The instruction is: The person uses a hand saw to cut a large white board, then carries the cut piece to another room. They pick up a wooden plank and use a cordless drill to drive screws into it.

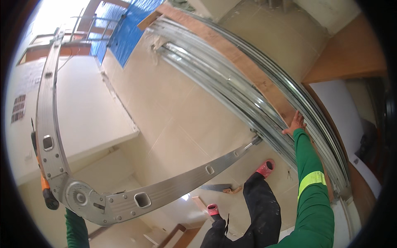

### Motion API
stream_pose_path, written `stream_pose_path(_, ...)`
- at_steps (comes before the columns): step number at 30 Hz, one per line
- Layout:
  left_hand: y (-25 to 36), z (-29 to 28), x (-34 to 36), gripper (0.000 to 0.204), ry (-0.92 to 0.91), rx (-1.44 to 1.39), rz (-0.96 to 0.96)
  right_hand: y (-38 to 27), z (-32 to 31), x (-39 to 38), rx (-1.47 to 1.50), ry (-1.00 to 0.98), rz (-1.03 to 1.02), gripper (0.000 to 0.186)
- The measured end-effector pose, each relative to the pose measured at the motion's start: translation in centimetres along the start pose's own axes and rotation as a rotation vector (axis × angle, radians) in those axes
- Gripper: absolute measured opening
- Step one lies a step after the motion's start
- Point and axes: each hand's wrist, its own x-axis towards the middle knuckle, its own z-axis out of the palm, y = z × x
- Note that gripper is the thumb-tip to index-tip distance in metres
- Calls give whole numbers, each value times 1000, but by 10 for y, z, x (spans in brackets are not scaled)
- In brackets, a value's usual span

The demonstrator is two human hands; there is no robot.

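My right hand (295,123) rests with fingers spread on a long brown wooden plank (242,64) lying over a bundle of silver metal channels (211,80). A jointed aluminum ladder (173,186) spans the left and lower middle, one foot touching or beside the channels. My left sleeve rises from the lower left to behind the ladder's hinge (80,197), which hides my left hand. An orange and black tool (47,190) shows behind the ladder's upright, near that hidden hand.
Tiled floor surrounds my red-shod feet (264,168). A handsaw (217,187) lies near them. Blue sheeting (126,35) is at upper middle left, by a white ledge (99,124). A brown panel (331,56) stands at the right.
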Motion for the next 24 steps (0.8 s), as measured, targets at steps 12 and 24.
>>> stream_pose_path(12,-16,56,27,67,-80,-70,26,-5,-69,-91,-41,-8,-228,131)
stream_pose_path(24,191,57,109,72,-48,-366,-88,-102,-258,-366,1020,-451,-549,92)
